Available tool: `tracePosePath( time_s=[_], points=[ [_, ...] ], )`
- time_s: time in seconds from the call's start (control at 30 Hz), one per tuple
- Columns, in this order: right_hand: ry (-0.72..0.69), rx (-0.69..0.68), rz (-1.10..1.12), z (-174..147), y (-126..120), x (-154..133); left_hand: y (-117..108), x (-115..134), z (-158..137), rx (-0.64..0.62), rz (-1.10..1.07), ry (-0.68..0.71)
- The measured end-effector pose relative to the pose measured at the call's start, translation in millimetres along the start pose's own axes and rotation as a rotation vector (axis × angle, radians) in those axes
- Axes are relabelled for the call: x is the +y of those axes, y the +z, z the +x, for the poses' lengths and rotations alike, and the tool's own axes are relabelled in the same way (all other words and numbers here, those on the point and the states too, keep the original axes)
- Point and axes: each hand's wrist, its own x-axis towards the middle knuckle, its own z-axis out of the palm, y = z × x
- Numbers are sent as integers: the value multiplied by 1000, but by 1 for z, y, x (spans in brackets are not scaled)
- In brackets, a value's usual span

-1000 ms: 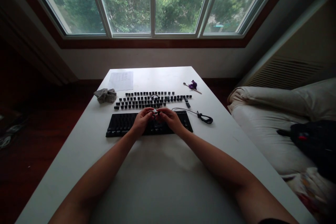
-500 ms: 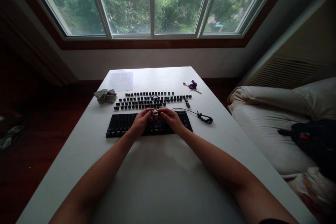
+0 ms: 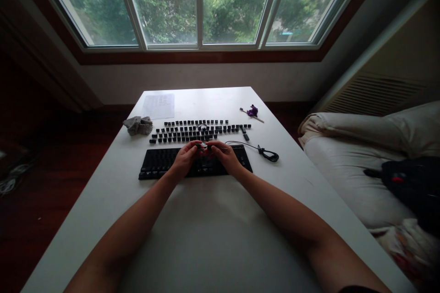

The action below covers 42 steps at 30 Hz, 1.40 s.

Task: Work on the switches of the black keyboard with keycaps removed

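Observation:
Both hands meet above the middle of a black keyboard (image 3: 160,162) that lies lengthwise on the white table. My left hand (image 3: 185,158) is pinched closed on a small dark piece that looks like a keycap (image 3: 198,146). My right hand (image 3: 223,154) faces it, its fingers pressed together around a small dark thing whose kind is too small to tell. Something small and whitish shows between the fingertips, with a reddish tint below. Behind the keyboard stand several rows of loose black keycaps (image 3: 185,133). The fingers and hands hide part of the keyboard.
A coiled black cable (image 3: 268,154) lies right of the keyboard. Farther back are a grey cloth (image 3: 138,126), a printed sheet (image 3: 158,105), and a thin brush (image 3: 252,116) beside a crumpled purple thing (image 3: 252,110). A pale sofa (image 3: 338,169) stands to the right.
My fingertips have shifted slightly where they meet, and a reddish tint now shows beneath them. The arms, keyboard and keycap rows stay in place.

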Motion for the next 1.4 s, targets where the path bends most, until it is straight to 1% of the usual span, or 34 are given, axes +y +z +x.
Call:
tracePosePath(
  time_s=[0.13,0.33,0.53,0.77,0.93,1.03,1.13,1.27,1.33,1.4],
  points=[
    [2,16,6,0,1,-1,0,0,-1,9,10,13],
    [6,75,-14,-1,4,1,4,-3,-3,21,115,105],
    [19,96,-14,-1,5,-1,2,-3,-4,-3,147,112],
    [7,137,-35,-1,4,0,1,-5,-3,-1,264,154],
    [-10,149,-70,-2,6,-3,2,-5,-3,29,277,170],
    [-17,156,-100,-2,6,-4,3,-4,-3,73,271,170],
    [-37,173,-155,-2,4,-4,2,-4,-2,123,259,171],
    [-141,244,-320,-2,3,-6,1,-6,-2,101,263,165],
    [-189,231,-395,-3,3,-9,1,-6,-2,85,283,157],
    [-218,186,-483,-5,2,-11,2,-6,-3,77,312,155]
  ],
)
